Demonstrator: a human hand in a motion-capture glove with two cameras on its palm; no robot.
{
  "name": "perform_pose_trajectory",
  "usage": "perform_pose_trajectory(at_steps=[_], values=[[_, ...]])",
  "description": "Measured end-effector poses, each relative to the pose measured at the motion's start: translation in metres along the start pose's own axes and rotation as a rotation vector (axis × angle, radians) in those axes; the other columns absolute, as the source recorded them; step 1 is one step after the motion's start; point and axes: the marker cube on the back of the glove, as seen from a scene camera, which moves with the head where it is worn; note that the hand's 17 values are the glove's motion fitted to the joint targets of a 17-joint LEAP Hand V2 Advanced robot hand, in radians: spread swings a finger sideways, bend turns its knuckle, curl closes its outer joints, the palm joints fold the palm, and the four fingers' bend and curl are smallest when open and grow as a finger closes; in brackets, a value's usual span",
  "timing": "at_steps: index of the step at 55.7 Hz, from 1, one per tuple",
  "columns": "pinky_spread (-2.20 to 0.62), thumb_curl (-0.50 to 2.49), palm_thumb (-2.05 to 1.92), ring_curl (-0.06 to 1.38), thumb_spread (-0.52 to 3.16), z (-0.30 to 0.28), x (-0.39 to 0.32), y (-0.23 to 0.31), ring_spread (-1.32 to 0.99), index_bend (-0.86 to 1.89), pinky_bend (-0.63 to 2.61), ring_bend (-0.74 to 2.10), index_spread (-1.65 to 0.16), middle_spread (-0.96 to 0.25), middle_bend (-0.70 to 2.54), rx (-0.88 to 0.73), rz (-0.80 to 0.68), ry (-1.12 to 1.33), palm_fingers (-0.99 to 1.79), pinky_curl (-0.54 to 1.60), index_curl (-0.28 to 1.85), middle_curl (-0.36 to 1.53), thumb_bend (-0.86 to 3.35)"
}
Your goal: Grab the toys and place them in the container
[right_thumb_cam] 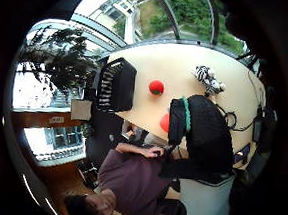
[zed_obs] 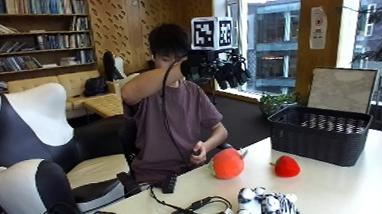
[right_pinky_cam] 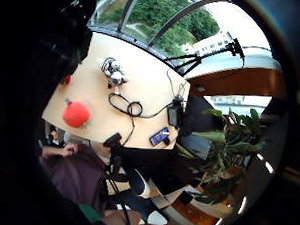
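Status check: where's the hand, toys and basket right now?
Right hand raised at head height, holding nothing. Orange toy, red toy, zebra plush on table. Basket unobstructed.

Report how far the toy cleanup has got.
Nothing looks done: the black basket shows no toy from here, though its floor is hidden. Nothing is in hand: the gloved right hand is raised high, away from the table. Left to do: the orange toy, the small red toy and the zebra plush all lie on the table.
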Motion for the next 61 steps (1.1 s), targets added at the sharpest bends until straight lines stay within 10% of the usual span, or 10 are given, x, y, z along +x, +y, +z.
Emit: perform_pose_trajectory(at_steps=[15, 39, 61], values=[[-0.21, 0.11, 0.13, 0.25, 1.28, -0.007, -0.019, -0.004, -0.24, 0.11, 0.88, 0.79, -0.15, -0.13, 0.23, 0.006, -0.026, 0.031, 0.33, 0.32, 0.05, 0.12, 0.17], [-0.22, 0.21, 0.06, 0.32, 1.55, -0.011, -0.036, -0.041, -0.28, 0.15, 0.97, 0.89, -0.16, -0.15, 0.30, -0.020, 0.013, 0.044, 0.20, 0.37, 0.16, 0.27, 0.15], [-0.01, 0.29, 0.12, 0.27, 1.33, 0.216, 0.066, -0.156, -0.03, 0.04, 1.06, 0.69, -0.10, 0.05, 0.24, -0.464, 0.400, 0.070, -0.23, 0.38, 0.16, 0.32, 0.06]])
